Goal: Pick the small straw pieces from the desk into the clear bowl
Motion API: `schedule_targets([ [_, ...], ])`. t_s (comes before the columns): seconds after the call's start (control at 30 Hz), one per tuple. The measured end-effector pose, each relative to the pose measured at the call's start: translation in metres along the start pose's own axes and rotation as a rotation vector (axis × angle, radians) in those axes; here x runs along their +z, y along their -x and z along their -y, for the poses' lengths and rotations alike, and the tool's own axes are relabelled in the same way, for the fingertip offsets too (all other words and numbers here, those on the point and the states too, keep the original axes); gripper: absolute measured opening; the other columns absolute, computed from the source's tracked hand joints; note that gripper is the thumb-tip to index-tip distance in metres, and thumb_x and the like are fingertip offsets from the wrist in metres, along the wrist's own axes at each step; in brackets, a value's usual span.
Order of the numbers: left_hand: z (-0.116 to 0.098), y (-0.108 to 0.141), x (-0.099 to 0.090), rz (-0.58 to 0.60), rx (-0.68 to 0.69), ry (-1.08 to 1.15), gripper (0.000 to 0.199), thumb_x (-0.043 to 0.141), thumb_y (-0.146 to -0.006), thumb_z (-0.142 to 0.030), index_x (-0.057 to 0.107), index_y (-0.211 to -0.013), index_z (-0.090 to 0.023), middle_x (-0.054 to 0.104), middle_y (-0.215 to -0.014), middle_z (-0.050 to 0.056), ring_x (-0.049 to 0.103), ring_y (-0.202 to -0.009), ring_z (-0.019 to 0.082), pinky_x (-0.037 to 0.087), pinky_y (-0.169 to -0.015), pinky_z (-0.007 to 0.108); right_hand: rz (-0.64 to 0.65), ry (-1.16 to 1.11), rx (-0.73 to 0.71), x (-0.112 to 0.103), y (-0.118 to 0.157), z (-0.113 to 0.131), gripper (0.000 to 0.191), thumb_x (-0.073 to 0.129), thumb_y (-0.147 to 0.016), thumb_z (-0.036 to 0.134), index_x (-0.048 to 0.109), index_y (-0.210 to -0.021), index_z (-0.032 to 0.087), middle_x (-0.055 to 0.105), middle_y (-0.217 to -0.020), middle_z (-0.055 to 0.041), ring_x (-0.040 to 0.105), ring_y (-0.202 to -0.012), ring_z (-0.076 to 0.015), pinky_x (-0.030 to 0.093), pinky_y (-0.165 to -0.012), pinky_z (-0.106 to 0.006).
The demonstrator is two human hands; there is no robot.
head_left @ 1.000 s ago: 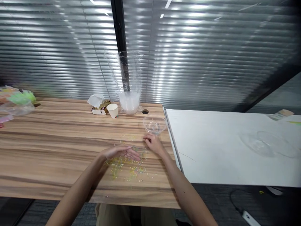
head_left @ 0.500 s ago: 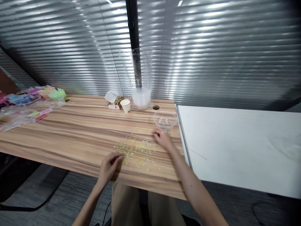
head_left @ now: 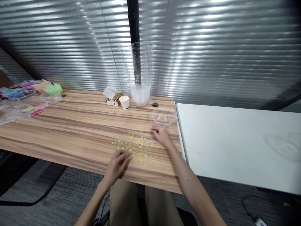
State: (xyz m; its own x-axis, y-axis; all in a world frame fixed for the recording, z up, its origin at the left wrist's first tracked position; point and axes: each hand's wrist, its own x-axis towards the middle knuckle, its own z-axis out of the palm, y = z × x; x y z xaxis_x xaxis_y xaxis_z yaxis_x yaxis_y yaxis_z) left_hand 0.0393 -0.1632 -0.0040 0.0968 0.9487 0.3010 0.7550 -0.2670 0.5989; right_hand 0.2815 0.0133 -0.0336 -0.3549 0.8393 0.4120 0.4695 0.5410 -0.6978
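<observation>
Small thin bead-like pieces (head_left: 134,145), yellow, green and pale, lie scattered over the wooden table. At their near left edge rests my left hand (head_left: 118,162), fingers stretched and thumb apart, touching or just above the closest pieces. My right hand (head_left: 161,135) is beyond them to the right, its fingers curled together at the tips; anything between them is too small to make out. Just past that hand stands a clear plastic bowl (head_left: 164,116), with a little something at its bottom that I cannot identify.
Behind are a paper cup (head_left: 124,103), a tissue pack (head_left: 113,97) and a stack of clear containers in a plastic bag (head_left: 140,94). Colourful packets (head_left: 35,91) lie far left. A white table (head_left: 235,138) adjoins on the right, holding a thin strand (head_left: 194,150) and a transparent lid-like item (head_left: 282,146).
My left hand has moved right along the near edge of the scattered pieces, and its fingers have spread. My right hand stays close to the bowl. The view has shifted slightly.
</observation>
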Motion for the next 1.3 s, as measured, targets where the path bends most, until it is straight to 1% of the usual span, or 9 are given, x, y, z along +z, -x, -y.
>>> schedule_targets([
  [0.1, -0.001, -0.005, 0.004, 0.034, 0.028, -0.030, 0.020, 0.053, -0.090, -0.032, 0.068, -0.098, -0.021, 0.062, -0.097, 0.007, 0.057, -0.094, 0.022, 0.048, -0.083, 0.034, 0.000, 0.002, 0.009, 0.000, -0.001, 0.001, 0.023, 0.051, -0.078, 0.002, 0.070, -0.084, 0.014, 0.069, -0.090, -0.0057, 0.064, -0.083, -0.0174, 0.048, -0.080, -0.029],
  [0.23, 0.003, -0.010, 0.005, 0.029, 0.023, -0.054, 0.020, 0.054, -0.089, -0.034, 0.068, -0.094, -0.020, 0.062, -0.096, 0.007, 0.057, -0.094, 0.022, 0.048, -0.083, 0.035, 0.000, 0.004, 0.017, 0.000, -0.002, 0.003, 0.024, 0.051, -0.079, 0.002, 0.070, -0.085, 0.014, 0.070, -0.090, -0.0055, 0.063, -0.084, -0.0173, 0.047, -0.080, -0.028],
  [0.47, 0.002, -0.014, 0.008, -0.042, -0.020, -0.045, 0.024, 0.054, -0.088, -0.039, 0.066, -0.080, -0.020, 0.062, -0.082, 0.005, 0.058, -0.081, 0.020, 0.048, -0.072, 0.032, 0.019, 0.011, 0.016, 0.001, -0.002, 0.008, 0.023, 0.052, -0.080, 0.004, 0.071, -0.085, 0.015, 0.069, -0.089, -0.0050, 0.063, -0.083, -0.0167, 0.046, -0.079, -0.026],
  [0.6, -0.001, -0.016, 0.013, -0.104, -0.031, -0.113, 0.025, 0.053, -0.088, -0.037, 0.064, -0.073, -0.020, 0.061, -0.075, 0.004, 0.056, -0.077, 0.021, 0.046, -0.070, 0.032, 0.029, 0.024, 0.026, 0.002, -0.002, 0.010, 0.023, 0.051, -0.080, 0.005, 0.071, -0.084, 0.016, 0.069, -0.090, -0.0047, 0.062, -0.084, -0.0166, 0.046, -0.080, -0.026],
  [0.9, -0.010, -0.054, 0.012, -0.054, 0.069, -0.255, 0.021, 0.048, -0.090, -0.026, 0.061, -0.076, -0.018, 0.063, -0.080, 0.006, 0.056, -0.078, 0.021, 0.045, -0.072, 0.033, 0.057, 0.027, 0.031, 0.001, -0.001, 0.015, 0.021, 0.052, -0.080, 0.005, 0.070, -0.081, 0.016, 0.069, -0.087, -0.0033, 0.061, -0.081, -0.0155, 0.044, -0.078, -0.024],
  [1.0, -0.007, -0.036, 0.013, -0.143, 0.048, -0.237, 0.021, 0.045, -0.092, -0.027, 0.062, -0.086, -0.018, 0.064, -0.088, 0.007, 0.058, -0.086, 0.021, 0.047, -0.078, 0.035, 0.066, 0.022, 0.033, 0.001, -0.001, 0.014, 0.022, 0.052, -0.080, 0.005, 0.070, -0.081, 0.017, 0.069, -0.088, -0.0032, 0.061, -0.082, -0.0151, 0.044, -0.079, -0.024],
  [1.1, -0.010, 0.006, 0.020, -0.250, 0.024, -0.219, 0.022, 0.042, -0.095, -0.026, 0.062, -0.102, -0.019, 0.064, -0.097, 0.008, 0.059, -0.094, 0.021, 0.049, -0.084, 0.035, 0.077, 0.017, 0.031, 0.002, 0.000, 0.011, 0.022, 0.052, -0.080, 0.005, 0.071, -0.082, 0.017, 0.069, -0.089, -0.0034, 0.061, -0.083, -0.0154, 0.044, -0.081, -0.025],
  [1.2, -0.018, 0.041, 0.029, -0.218, 0.045, -0.212, 0.029, 0.042, -0.095, -0.023, 0.055, -0.120, -0.020, 0.062, -0.113, 0.009, 0.057, -0.106, 0.021, 0.048, -0.091, 0.036, 0.074, 0.013, 0.035, 0.002, 0.000, 0.009, 0.022, 0.052, -0.080, 0.006, 0.071, -0.083, 0.017, 0.070, -0.090, -0.0039, 0.061, -0.084, -0.0161, 0.045, -0.081, -0.025],
  [1.3, -0.023, 0.048, 0.033, -0.194, 0.057, -0.182, 0.029, 0.044, -0.095, -0.025, 0.055, -0.121, -0.021, 0.062, -0.114, 0.009, 0.057, -0.108, 0.022, 0.047, -0.093, 0.037, 0.053, 0.013, 0.052, 0.003, 0.001, 0.008, 0.023, 0.051, -0.080, 0.006, 0.071, -0.082, 0.017, 0.070, -0.088, -0.0041, 0.062, -0.082, -0.0163, 0.045, -0.081, -0.026],
])
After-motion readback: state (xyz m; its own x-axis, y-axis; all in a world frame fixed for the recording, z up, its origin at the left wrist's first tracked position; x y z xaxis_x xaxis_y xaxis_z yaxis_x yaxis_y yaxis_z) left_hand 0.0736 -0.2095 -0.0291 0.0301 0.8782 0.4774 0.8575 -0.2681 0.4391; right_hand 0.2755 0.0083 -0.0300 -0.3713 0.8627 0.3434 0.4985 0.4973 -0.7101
